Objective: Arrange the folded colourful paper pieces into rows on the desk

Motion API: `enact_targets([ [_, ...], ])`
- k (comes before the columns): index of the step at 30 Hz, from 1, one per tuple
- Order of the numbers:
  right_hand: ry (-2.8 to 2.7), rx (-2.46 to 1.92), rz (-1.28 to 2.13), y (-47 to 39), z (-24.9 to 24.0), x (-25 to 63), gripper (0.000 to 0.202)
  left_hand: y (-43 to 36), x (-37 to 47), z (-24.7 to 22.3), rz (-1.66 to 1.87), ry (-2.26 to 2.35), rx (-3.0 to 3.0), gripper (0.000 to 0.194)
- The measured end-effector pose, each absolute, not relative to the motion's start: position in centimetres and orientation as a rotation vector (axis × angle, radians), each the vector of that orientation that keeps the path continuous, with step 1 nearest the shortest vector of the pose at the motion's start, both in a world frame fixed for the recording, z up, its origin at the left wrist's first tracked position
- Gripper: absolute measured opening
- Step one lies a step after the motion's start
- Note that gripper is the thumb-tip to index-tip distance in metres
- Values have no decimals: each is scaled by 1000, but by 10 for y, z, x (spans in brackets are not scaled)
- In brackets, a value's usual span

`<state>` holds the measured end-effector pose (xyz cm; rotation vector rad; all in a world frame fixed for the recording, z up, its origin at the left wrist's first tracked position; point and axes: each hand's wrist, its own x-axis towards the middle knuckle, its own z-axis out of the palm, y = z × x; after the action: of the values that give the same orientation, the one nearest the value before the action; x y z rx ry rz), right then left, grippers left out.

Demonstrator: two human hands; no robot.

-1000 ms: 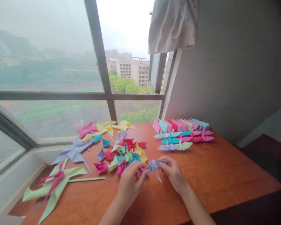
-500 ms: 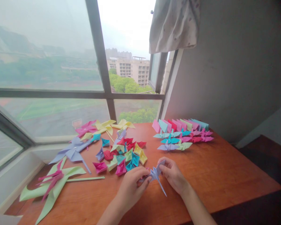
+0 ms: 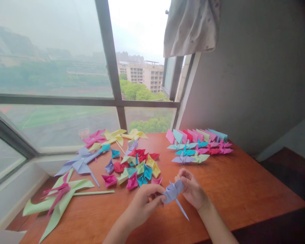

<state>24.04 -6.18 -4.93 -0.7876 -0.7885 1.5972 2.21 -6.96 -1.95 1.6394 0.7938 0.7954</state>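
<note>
Moved: since the last frame, your purple crane [image 3: 173, 191] has shifted slightly right and nearer; magenta boat [image 3: 156, 181] now shows past your left hand.
Pinwheels: green pinwheel [image 3: 82, 184] near left, magenta folded figure [image 3: 58, 194] lying on it; purple pinwheel [image 3: 81, 165] just beyond.
Boat cluster: multicoloured paper boats [image 3: 132, 182], left of centre.
Left hand: yours [image 3: 142, 205], pinching the crane's left end.
Crane: between your hands, over the table [image 3: 234, 193], thin spike aimed near right.
Right hand: yours [image 3: 194, 191], thumb and fingers grasping its right wing.
Far right: finished cranes [image 3: 184, 159] in rows, upright folded papers [image 3: 188, 136] behind.
</note>
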Motion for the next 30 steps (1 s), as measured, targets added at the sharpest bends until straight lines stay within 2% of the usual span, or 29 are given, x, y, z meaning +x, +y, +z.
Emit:
enact_targets([
  [13, -707, -825, 1471, -55, -59, 243, 39, -68, 21, -16, 783, 760, 1335, 39],
  [21, -622, -848, 1319, -46, -61, 246, 29, -65, 18, -14, 952, 777, 1293, 38],
  [30, -1141, -1094, 1189, -61, -56, 231, 27, -63, 21, -14, 1038, 907, 1369, 35],
])
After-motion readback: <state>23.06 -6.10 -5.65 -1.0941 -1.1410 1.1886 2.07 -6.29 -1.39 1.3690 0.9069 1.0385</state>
